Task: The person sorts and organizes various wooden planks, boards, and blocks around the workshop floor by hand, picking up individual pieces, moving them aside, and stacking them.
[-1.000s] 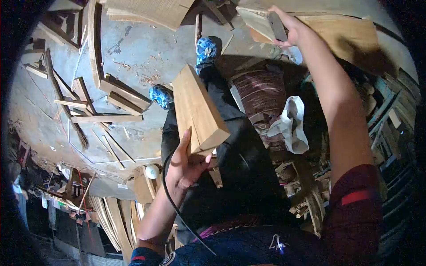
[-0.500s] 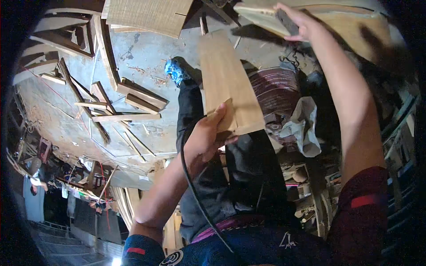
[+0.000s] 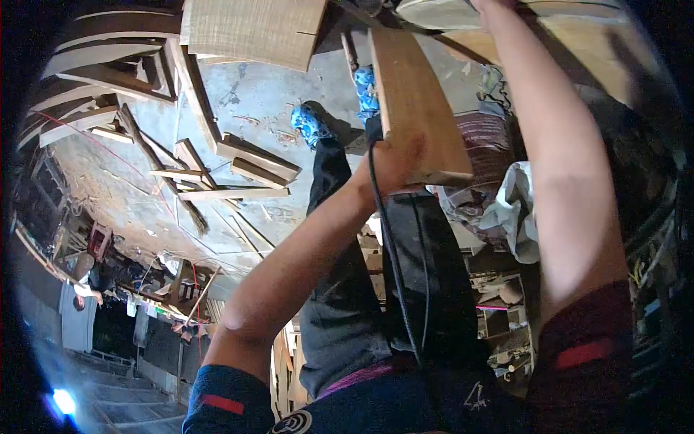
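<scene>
My left hand (image 3: 401, 163) is closed round the lower left edge of a tapered wooden board (image 3: 419, 101), which stands tilted above my legs. Its fingers are partly blurred and partly hidden by the wood. My right hand (image 3: 495, 6) reaches to the top edge of the view, beside a pale curved wooden piece (image 3: 434, 13). The frame cuts off its fingers, so what they hold or touch is hidden. A black cord (image 3: 387, 231) hangs down from near my left wrist across my trousers.
A wide wooden panel (image 3: 253, 32) lies at the top. Loose wooden strips (image 3: 235, 194) and curved pieces (image 3: 108, 61) lie on the concrete floor (image 3: 246, 94) at left. A printed sack (image 3: 488, 145) and crumpled white sheet (image 3: 515, 210) lie at right. A person (image 3: 79, 289) is far left.
The board has risen and moved right with my left hand. A small wooden piece held against it no longer shows. My right hand has moved up to the frame's edge.
</scene>
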Motion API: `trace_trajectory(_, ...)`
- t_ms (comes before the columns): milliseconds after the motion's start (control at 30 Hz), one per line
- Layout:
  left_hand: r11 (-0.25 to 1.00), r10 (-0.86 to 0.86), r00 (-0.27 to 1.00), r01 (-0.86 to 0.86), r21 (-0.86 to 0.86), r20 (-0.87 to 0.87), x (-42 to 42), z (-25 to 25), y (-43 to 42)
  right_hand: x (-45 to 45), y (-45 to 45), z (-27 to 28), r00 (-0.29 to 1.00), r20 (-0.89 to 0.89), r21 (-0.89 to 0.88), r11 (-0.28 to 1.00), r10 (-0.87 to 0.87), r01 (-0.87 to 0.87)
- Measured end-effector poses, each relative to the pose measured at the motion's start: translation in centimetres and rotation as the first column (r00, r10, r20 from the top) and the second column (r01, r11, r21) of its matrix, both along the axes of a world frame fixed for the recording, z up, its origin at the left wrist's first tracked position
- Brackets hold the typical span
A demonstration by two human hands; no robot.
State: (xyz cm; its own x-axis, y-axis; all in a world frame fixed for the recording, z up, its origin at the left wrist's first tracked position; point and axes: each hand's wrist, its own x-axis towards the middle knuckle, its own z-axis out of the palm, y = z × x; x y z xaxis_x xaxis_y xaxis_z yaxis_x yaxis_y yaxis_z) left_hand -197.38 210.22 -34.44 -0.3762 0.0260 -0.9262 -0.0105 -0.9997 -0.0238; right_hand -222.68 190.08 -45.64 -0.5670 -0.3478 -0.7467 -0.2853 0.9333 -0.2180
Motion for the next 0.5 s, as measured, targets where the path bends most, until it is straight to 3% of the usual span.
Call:
trace_trajectory(33, 0.996, -0.086, 0.995, 0.087, -0.019, 0.042, -0.4, 0.3, -0.3, 0.3, 0.5, -0.2, 0.998, -0.057, -0.048, 0.999, 0.019, -0.022)
trace_trajectory(67, 0.726, -0.502, 0.859, 0.48, -0.493, 0.098, -0.1, -0.5, -0.4, 0.6, 1.3, -0.2, 0.989, -0.139, -0.101, 0.993, 0.054, -0.068)
trace_trajectory(100, 0.672, -0.446, 0.89, 0.405, -0.62, 0.098, -0.1, -2.3, 1.4, 0.8, 2.5, -0.1, 0.969, -0.232, -0.155, 0.98, 0.084, -0.122)
trace_trajectory(167, 0.492, -0.338, 0.937, 0.252, -0.833, 0.083, -0.3, -6.1, 5.1, 0.5, 7.1, -1.8, 0.836, -0.498, -0.278, 0.872, 0.229, -0.404)
trace_trajectory(200, 0.096, -0.516, 0.773, 0.48, -0.872, 0.369, -0.7, -5.1, 3.4, -1.9, 10.4, -4.0, 0.823, -0.424, -0.323, 0.786, 0.378, -0.527)
trace_trajectory(233, -0.337, -0.49, 0.569, 0.575, -0.746, 0.66, -1.1, -4.2, 1.7, -1.6, 12.7, -3.0, 0.906, -0.238, -0.279, 0.869, 0.351, -0.409)
trace_trajectory(267, -0.341, -0.487, 0.565, 0.58, -0.74, 0.666, -1.4, -4.5, 1.9, -1.2, 15.6, -1.5, 0.955, -0.043, -0.206, 0.933, 0.293, -0.295)
trace_trajectory(300, -0.397, -0.466, 0.499, 0.621, -0.676, 0.731, -2.1, -4.9, 2.7, -2.5, 18.7, -2.7, 0.885, 0.262, -0.248, 0.914, 0.384, -0.323)
trace_trajectory(333, -0.45, -0.438, 0.428, 0.657, -0.605, 0.791, -2.6, -5.3, 3.1, -0.6, 19.1, 1.1, 0.895, 0.445, 0.001, 0.999, 0.038, -0.043)
trace_trajectory(367, -0.392, -0.509, 0.404, 0.678, -0.622, 0.76, -2.9, -5.2, 2.8, 1.5, 19.3, 5.3, 0.788, 0.52, 0.294, 0.935, -0.331, 0.199)
trace_trajectory(400, -0.391, -0.507, 0.396, 0.686, -0.614, 0.766, -2.9, -5.1, 2.3, 1.4, 21.2, 5.0, 0.783, 0.529, 0.294, 0.936, -0.328, 0.194)
trace_trajectory(467, -0.198, -0.529, 0.578, 0.627, -0.753, 0.621, -2.9, -4.9, 1.5, 0.9, 24.6, 3.5, 0.488, 0.687, 0.464, 0.842, -0.538, 0.276)
trace_trajectory(500, -0.114, -0.605, 0.59, 0.599, -0.792, 0.534, -2.8, -5.1, 0.9, 1.3, 24.9, 3.6, 0.374, 0.709, 0.528, 0.802, -0.598, 0.28)
